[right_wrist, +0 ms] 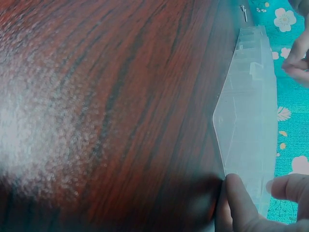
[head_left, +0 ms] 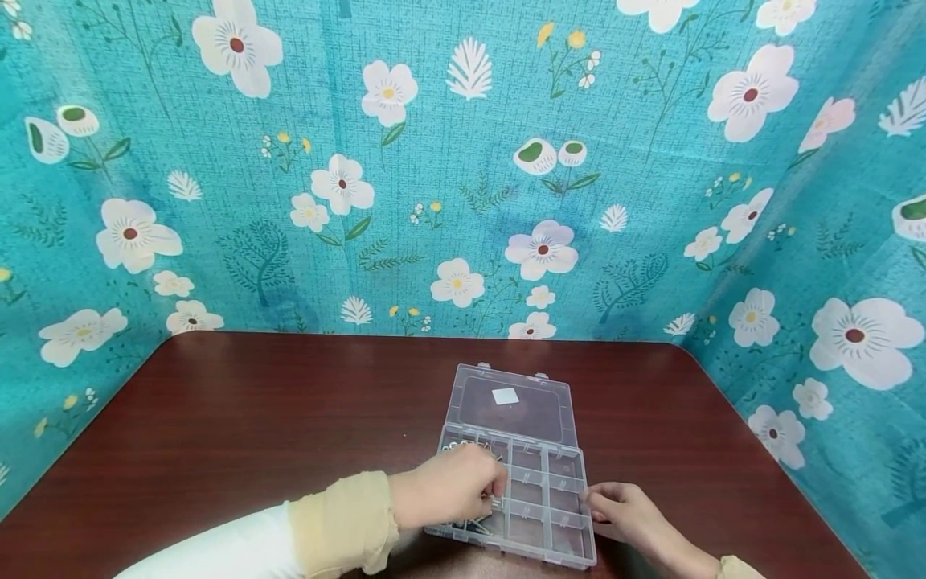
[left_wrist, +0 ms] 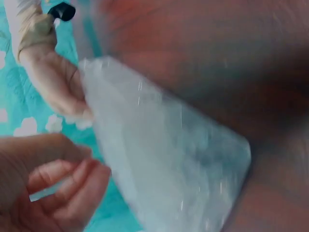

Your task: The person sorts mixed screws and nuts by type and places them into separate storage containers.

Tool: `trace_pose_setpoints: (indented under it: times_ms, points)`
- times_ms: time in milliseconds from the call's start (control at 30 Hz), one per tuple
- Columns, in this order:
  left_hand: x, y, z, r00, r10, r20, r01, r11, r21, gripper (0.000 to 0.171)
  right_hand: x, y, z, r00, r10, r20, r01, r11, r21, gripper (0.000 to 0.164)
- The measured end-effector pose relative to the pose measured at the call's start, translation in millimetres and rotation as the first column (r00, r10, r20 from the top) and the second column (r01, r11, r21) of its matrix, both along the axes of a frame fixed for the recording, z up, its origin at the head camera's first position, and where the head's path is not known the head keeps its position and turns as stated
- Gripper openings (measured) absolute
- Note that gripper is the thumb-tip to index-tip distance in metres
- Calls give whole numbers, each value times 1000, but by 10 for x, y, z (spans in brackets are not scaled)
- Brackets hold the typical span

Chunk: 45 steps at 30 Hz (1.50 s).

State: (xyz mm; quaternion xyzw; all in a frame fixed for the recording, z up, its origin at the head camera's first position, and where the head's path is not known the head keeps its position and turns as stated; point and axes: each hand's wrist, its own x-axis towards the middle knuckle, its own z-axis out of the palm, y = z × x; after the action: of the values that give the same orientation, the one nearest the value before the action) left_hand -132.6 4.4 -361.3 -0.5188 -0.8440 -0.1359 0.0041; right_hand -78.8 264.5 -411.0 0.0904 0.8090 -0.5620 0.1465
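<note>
A clear plastic compartment box (head_left: 528, 515) lies on the table with its lid (head_left: 517, 406) folded back, a small white square on it. Over the left compartments, my left hand (head_left: 452, 486) hangs with fingers bent. Thumb and fingertips come together in the left wrist view, where nothing shows between them. Small metal pieces (head_left: 473, 524) lie in the left compartments, partly hidden under this hand. At the box's right side, my right hand (head_left: 629, 515) grips the wall, thumb and fingers on either side of the edge in the right wrist view.
The dark wood-grain table (head_left: 289, 418) extends left and right of the box. A teal flowered cloth (head_left: 405, 177) hangs behind it and along the sides. In the right wrist view a small metal screw-like piece (right_wrist: 244, 13) shows beyond the box's far end.
</note>
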Motion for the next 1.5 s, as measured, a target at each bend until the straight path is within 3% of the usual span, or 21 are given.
trace_pose_setpoints:
  times_ms: [100,233,400,700,1000,1333,1500]
  points:
    - [-51,-104,104,994,-107,-21,106,993,-56,13,3,2,3,1000,3,1,-3,1000,-3,41]
    - [-71,-269,265,972,-224,-69,210,963,-171,13,4,4,12,1000,6,-3,-6,1000,-1,42]
    - [-106,-495,329,961,-259,-100,227,940,-256,13,5,10,13,1000,17,-5,-17,1000,-19,43]
    - [-192,-945,255,971,-229,-69,206,947,-247,16,9,5,23,1000,4,8,-4,1000,0,43]
    - [-224,-1318,81,986,-164,7,162,963,-214,23,5,17,22,1000,30,6,-30,999,-24,44]
    - [-205,-1616,-151,987,-80,136,106,975,-197,24,9,7,26,999,43,0,-43,999,-15,42]
    - [-215,-1671,-230,982,-84,167,111,981,-161,25,8,3,32,999,34,8,-34,999,-8,42]
